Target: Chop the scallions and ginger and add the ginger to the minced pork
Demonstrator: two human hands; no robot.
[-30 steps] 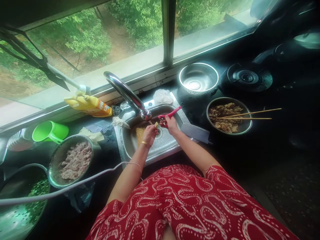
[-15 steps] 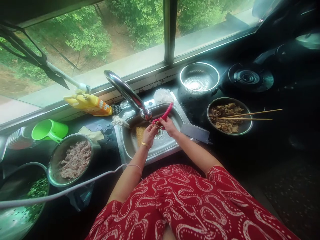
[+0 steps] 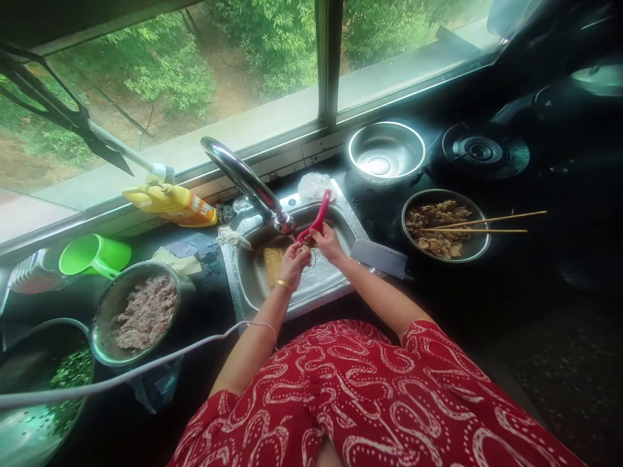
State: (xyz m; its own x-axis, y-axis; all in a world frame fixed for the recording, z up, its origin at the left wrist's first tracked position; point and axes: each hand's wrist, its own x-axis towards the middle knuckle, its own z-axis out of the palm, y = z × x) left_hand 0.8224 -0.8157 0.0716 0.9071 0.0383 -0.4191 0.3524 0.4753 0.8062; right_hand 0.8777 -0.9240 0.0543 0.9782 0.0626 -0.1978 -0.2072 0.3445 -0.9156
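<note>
Over the sink (image 3: 335, 275), my right hand (image 3: 327, 244) is closed round a red-handled peeler (image 3: 320, 215), its handle pointing up and away. Close beside it, my left hand (image 3: 294, 262) pinches a small brownish piece, mostly hidden by the fingers, against the peeler's head. The chrome faucet (image 3: 241, 175) arches just above both hands. In the basin left of my left hand lies a yellow-brown sponge (image 3: 272, 263).
Left stand a bowl of minced meat (image 3: 148, 311), a green mug (image 3: 92, 253), a pot with chopped greens (image 3: 71, 376) and a yellow bottle (image 3: 175, 204). Right are a steel colander (image 3: 387, 152), a bowl of brown food (image 3: 440, 227) with chopsticks (image 3: 491, 230) and a stove burner (image 3: 481, 152). A pale cable (image 3: 195, 344) crosses my left arm.
The peeler's handle has swung more upright in my right hand. Both hands stay close together over the sink.
</note>
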